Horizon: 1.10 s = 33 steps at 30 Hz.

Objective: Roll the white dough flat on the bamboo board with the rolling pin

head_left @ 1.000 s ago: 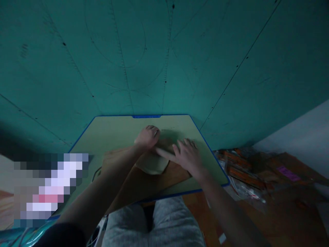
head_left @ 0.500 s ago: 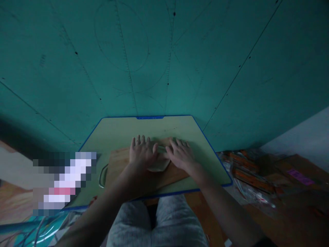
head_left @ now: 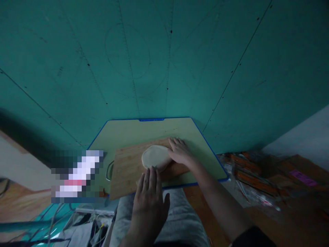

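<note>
A flattened, pale oval sheet of dough point(head_left: 155, 157) lies on a wooden cutting board point(head_left: 127, 164) with a metal handle at its left end. My left hand point(head_left: 149, 193) is at the board's near edge, back up, fingers stretched forward and thumb apart. Its fingertips reach the dough's near rim. What lies under those fingers is hidden. At the dough's right side, my right hand point(head_left: 179, 151) rests palm down with its fingers extended over the board's far right part, its thumb side against the dough.
Under the board is a pale, blue-edged tabletop point(head_left: 154, 130) against a green wall point(head_left: 154, 68). A pixelated object point(head_left: 79, 175) sits at the left. Cables and a bin point(head_left: 92, 223) are lower left; plastic-wrapped packages point(head_left: 252, 175) and a cardboard box point(head_left: 295, 168) lie right.
My left hand has drawn back from the board's far side to its near edge, uncovering the dough. My right hand stays near the same place. The view has shifted slightly.
</note>
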Tool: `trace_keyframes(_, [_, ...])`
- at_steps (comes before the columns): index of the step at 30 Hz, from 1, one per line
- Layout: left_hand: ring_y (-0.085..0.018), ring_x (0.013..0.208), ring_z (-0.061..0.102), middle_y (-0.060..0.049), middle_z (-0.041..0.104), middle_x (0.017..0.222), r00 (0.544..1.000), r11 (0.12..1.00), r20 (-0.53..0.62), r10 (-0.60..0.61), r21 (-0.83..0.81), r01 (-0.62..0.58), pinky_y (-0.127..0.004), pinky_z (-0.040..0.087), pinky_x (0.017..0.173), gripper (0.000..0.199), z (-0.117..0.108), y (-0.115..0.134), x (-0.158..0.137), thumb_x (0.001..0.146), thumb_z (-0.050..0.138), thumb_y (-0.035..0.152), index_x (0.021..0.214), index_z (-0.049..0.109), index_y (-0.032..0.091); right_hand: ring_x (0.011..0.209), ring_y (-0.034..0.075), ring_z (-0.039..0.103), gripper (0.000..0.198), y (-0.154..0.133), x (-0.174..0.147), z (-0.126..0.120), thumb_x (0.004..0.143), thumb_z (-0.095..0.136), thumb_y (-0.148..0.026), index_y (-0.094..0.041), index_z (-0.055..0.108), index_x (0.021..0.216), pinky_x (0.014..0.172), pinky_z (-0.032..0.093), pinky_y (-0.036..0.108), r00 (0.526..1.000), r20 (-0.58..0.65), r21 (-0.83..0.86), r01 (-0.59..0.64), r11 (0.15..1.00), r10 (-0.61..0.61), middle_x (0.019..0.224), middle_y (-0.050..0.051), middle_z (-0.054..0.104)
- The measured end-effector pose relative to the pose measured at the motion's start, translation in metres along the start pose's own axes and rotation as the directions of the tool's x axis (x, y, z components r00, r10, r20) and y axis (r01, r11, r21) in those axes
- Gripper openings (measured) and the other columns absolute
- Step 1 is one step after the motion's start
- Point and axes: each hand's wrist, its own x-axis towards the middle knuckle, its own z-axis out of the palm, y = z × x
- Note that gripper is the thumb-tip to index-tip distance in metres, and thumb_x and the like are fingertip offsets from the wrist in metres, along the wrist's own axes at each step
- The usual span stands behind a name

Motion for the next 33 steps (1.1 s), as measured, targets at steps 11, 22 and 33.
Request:
trace_keyframes(11, [-0.036,0.14,0.045,-0.017,0.057,0.143,0.993,0.978,0.001,0.117,-0.173,-0.115,-0.054,0.047,0.106,0.061,-0.002,0.004,0.035,0.092,0.047,0.012,0.152,0.04,0.021,0.144,0.029,0.037,0.056,0.032,-0.037,0.019,0.098,0.034,-0.025,-0.01,0.041,0.152,0.118,0.027,0.051,0.985,-0.162,-0.025,0.049,0.998,-0.052,0.157,0.018,0.04])
trace_keyframes(22, [-0.034,0.14,0.046,-0.018,0.059,0.14,0.998,0.99,0.029,0.055,-0.135,-0.051,-0.055,0.049,0.104,0.048,0.011,-0.029,0.019,0.088,0.044,0.008,0.135,0.054,0.018,0.088,0.025,0.055,0.031,0.026,-0.05,0.027,0.099,0.038,-0.024,-0.019,0.063,0.082,0.083,0.042,0.037,0.866,-0.492,-0.038,0.079,0.996,-0.087,0.086,0.009,0.061])
trace_keyframes(33, [-0.024,0.094,0.064,-0.008,0.072,0.108,0.977,0.962,0.195,0.088,-0.27,-0.033,-0.037,0.054,0.079,0.044,-0.018,-0.05,0.02,0.09,0.049,0.006,0.128,0.061,0.023,0.07,0.021,0.053,0.045,0.023,-0.049,0.009,0.1,0.031,-0.022,-0.021,0.058,0.064,0.07,0.034,0.035,0.819,-0.498,-0.093,0.277,0.956,-0.285,0.066,0.006,0.06])
